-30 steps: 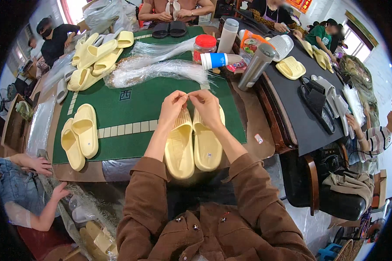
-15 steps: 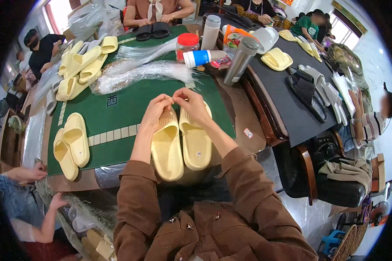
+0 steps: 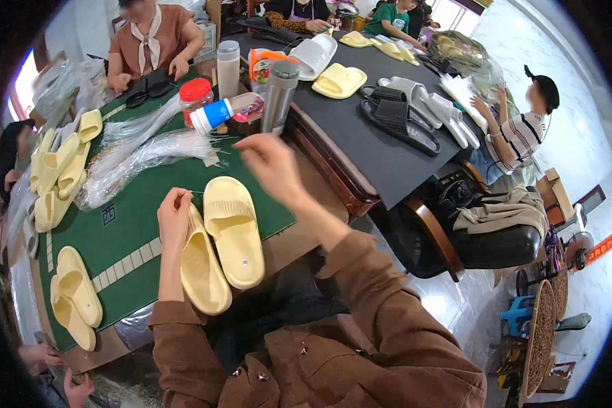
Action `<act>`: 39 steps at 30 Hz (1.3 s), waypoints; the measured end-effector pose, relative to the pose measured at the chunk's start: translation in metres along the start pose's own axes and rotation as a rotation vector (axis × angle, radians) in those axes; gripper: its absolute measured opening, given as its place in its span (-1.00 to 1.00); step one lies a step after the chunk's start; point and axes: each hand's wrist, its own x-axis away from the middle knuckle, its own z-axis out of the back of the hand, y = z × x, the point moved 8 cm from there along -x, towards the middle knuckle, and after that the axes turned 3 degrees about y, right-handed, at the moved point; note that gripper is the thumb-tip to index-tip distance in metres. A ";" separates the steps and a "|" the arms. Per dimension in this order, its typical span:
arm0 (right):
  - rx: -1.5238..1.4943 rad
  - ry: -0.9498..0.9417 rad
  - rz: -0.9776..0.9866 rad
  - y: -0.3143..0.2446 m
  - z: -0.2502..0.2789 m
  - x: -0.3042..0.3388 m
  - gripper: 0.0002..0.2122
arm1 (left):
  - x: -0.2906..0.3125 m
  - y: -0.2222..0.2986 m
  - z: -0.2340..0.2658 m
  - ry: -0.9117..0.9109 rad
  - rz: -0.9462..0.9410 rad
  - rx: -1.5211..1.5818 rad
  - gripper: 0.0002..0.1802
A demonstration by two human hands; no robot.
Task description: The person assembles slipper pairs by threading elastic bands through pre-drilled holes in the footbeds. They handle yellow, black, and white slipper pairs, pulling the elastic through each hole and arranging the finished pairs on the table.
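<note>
A pair of pale yellow slippers lies side by side at the table's near edge, toes pointing away from me: the left slipper point(image 3: 206, 275) and the right slipper point(image 3: 232, 231). My left hand point(image 3: 175, 212) is at the toe of the left slipper, its thumb and fingertips pinched together. Whatever the pinch holds is too small to name. Motion blurs my right hand point(image 3: 273, 166), raised beyond the right slipper's toe, close to a grey metal thermos point(image 3: 279, 98). Its finger positions cannot be made out.
Bundles of clear plastic strands point(image 3: 146, 163) lie on the green mat point(image 3: 143, 228). A red-lidded jar point(image 3: 196, 102) and a blue-and-white cup point(image 3: 211, 117) stand beyond. More yellow slippers point(image 3: 77, 289) sit left. Co-workers surround the tables; a black chair point(image 3: 483, 245) stands right.
My hands, earlier together over the slippers' toes, are now apart; the right has swung away to the right. The view has turned right, so the tables appear farther left.
</note>
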 end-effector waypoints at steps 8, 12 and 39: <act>0.821 0.608 -0.033 0.083 0.299 -0.009 -0.70 | 0.016 0.047 0.006 -0.038 -0.229 -0.338 -0.85; 0.783 0.432 -0.396 0.158 0.362 -0.001 -0.49 | 0.044 0.067 -0.018 -0.070 -0.390 -0.535 -0.69; 0.913 0.242 0.079 0.148 0.344 -0.009 -0.65 | 0.082 0.068 -0.022 -0.048 -0.580 -0.759 -0.39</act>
